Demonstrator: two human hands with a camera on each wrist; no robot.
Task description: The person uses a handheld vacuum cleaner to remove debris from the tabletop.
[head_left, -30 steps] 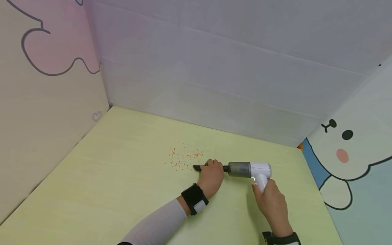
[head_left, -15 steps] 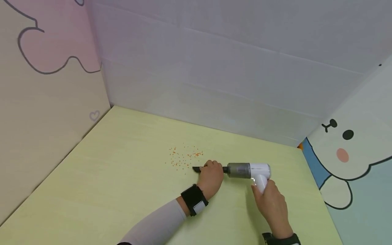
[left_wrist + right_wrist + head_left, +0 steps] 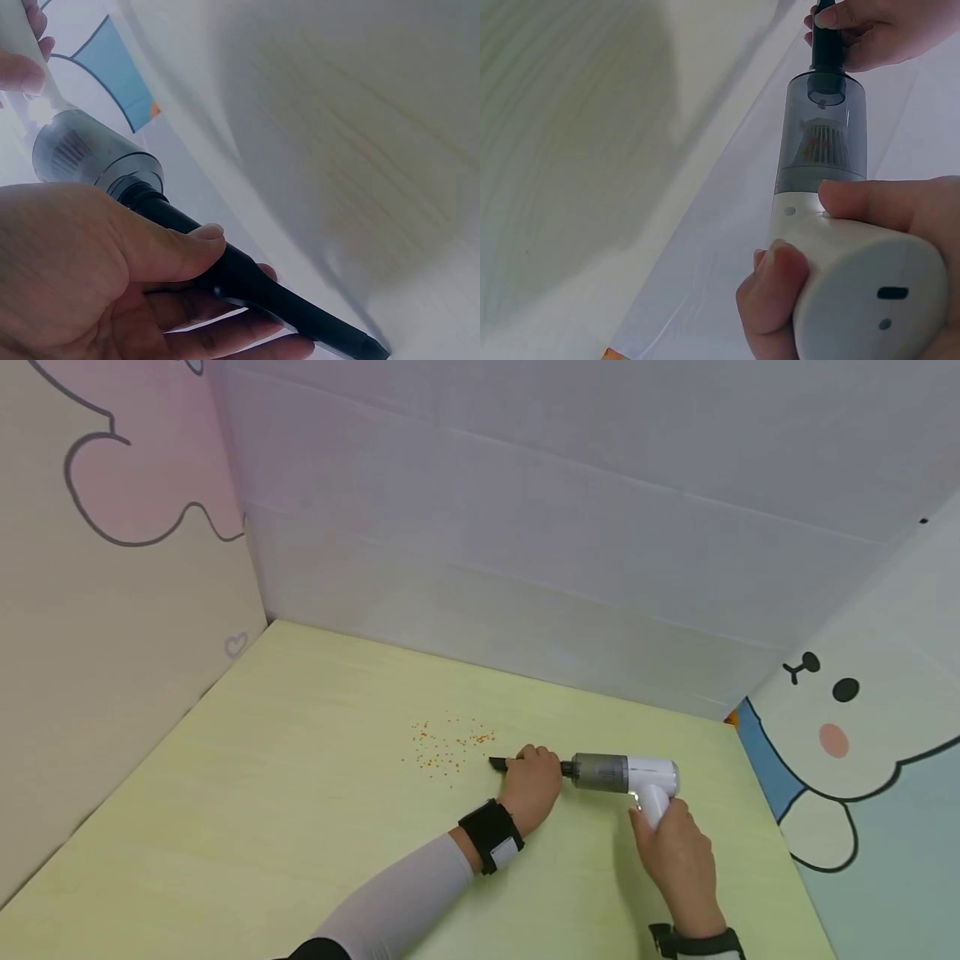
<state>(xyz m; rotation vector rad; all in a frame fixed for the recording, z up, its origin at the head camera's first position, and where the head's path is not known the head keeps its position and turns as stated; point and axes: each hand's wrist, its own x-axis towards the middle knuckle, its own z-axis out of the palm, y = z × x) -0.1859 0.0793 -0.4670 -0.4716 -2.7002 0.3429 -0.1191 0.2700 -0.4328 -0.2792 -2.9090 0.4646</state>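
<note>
A white handheld vacuum cleaner [image 3: 654, 774] with a smoky see-through dust cup [image 3: 823, 112] lies level across both hands in the head view. My right hand [image 3: 678, 864] grips its white handle. Around the black nozzle [image 3: 244, 283] my left hand [image 3: 532, 789] is wrapped, thumb on one side and fingers on the other. Just left of the nozzle's flat tip [image 3: 497, 764], orange crumbs [image 3: 482, 739] are scattered on the pale yellow table [image 3: 300, 760]. Through the cup in the right wrist view, a ribbed filter [image 3: 823, 146] with a few orange specks shows.
A plain pale wall [image 3: 480, 568] closes off the table's back edge. Panels with cartoon drawings stand at the left [image 3: 150, 652] and at the right [image 3: 892, 735]. A small orange patch [image 3: 732, 718] sits in the back right corner.
Both hands and the vacuum cleaner have shifted a little to the right. The nozzle tip is now farther from the crumbs, whose scatter looks unchanged.
</note>
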